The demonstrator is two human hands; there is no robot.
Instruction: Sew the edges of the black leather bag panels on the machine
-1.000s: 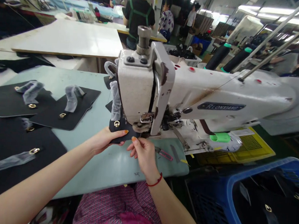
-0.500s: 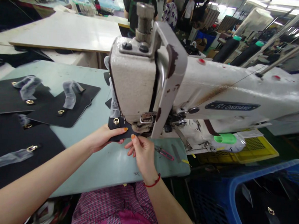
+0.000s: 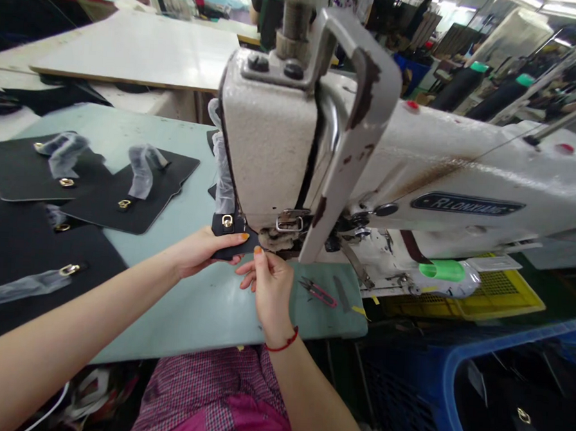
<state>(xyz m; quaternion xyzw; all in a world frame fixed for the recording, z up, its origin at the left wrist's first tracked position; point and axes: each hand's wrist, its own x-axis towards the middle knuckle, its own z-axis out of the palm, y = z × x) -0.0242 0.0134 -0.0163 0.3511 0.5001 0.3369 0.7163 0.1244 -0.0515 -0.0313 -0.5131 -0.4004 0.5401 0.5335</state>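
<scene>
on one table (image 3: 185, 326), two hands hold one black piece (image 3: 233, 245).

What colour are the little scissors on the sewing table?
The small snips have pink handles, seen best in the head view.

Red bracelet, right wrist; orange nails; checked pink-purple garment.

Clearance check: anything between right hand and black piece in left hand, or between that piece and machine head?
Nothing visible. The right hand is at the edge of the black piece, which the left hand holds by the machine head; the head may hide part. The pink snips lie clear, to the right.
</scene>
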